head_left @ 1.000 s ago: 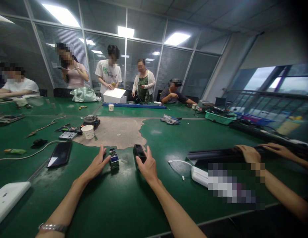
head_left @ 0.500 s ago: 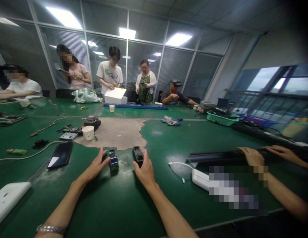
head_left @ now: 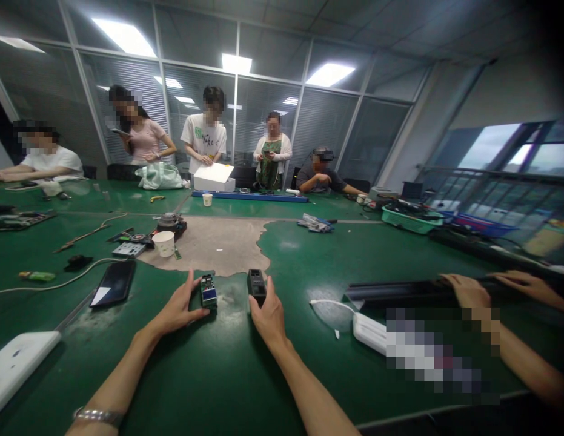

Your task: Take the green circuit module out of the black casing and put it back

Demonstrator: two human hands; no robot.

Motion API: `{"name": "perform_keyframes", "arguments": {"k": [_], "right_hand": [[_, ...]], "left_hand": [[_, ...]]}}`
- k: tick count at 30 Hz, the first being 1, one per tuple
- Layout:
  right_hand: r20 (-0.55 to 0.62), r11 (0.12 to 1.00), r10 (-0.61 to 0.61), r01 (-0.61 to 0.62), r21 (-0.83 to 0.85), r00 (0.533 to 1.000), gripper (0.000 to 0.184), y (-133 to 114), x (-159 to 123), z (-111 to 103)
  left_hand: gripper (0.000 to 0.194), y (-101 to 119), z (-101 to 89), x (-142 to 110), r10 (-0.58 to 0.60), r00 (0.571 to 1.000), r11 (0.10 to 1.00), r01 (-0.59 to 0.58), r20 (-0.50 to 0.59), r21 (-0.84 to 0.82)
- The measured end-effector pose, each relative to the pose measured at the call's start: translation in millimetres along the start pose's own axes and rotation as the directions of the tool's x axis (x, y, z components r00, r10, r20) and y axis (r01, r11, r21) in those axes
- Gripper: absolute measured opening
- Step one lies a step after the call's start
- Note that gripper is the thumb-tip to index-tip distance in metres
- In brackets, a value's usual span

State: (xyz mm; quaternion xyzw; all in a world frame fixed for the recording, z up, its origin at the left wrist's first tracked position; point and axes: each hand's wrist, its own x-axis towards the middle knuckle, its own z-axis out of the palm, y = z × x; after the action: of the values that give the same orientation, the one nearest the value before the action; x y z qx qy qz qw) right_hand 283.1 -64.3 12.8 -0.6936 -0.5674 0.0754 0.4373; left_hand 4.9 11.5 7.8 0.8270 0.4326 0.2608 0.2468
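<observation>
Just right of my left hand [head_left: 178, 307] is a small circuit-board module [head_left: 209, 293] with a blue part on it. My left thumb reaches below the module's near end and the other fingers spread along its left side; whether they touch it I cannot tell. My right hand [head_left: 269, 315] holds a black plastic case [head_left: 257, 286] with openings in its top, thumb on its near left side and fingers along its right. The case stands a short way right of the module, over the green table [head_left: 227, 375].
On the left lie a phone [head_left: 112, 283], a white power strip [head_left: 25, 369], a paper cup [head_left: 164, 244] and loose electronic parts [head_left: 129, 248]. To the right, another person's hands [head_left: 467, 290] rest on a long black channel [head_left: 395, 290]; a white adapter [head_left: 369, 332] lies nearer. Several people are across the table.
My left hand has shifted right, its thumb now below the module's near end. The black case has tilted in my right hand. The whole view has drifted slightly.
</observation>
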Motion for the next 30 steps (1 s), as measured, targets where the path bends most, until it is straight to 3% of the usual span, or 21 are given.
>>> {"name": "perform_keyframes", "arguments": {"k": [6,11,15,21,30], "right_hand": [[0.019,0.971,-0.098,0.091,0.222,0.995,0.075,-40.0,-0.1,3.7],[0.045,0.95,-0.172,0.154,0.273,0.984,0.076,-77.3,-2.0,17.8],[0.117,0.965,-0.154,0.124,0.23,0.981,0.082,-92.6,-6.7,30.5],[0.138,0.984,-0.142,0.124,0.131,0.98,0.082,-103.7,-7.9,35.3],[0.156,0.977,-0.208,0.212,-0.007,0.966,0.083,-108.8,-11.4,46.1]], "left_hand": [[0.122,-4.6,0.9,1.3,0.035,0.999,0.999,-0.035,-0.005,-0.009],[0.122,-5.4,3.5,1.2,0.039,0.999,0.999,-0.039,-0.037,-0.005],[0.124,-6.7,4.7,1.3,0.039,0.998,0.999,-0.04,-0.041,-0.023],[0.125,-10.4,2.1,1.2,0.011,1.0,0.996,-0.012,-0.015,-0.085],[0.092,-17.1,0.4,6.8,-0.134,0.991,0.943,0.121,-0.022,-0.31]]}}
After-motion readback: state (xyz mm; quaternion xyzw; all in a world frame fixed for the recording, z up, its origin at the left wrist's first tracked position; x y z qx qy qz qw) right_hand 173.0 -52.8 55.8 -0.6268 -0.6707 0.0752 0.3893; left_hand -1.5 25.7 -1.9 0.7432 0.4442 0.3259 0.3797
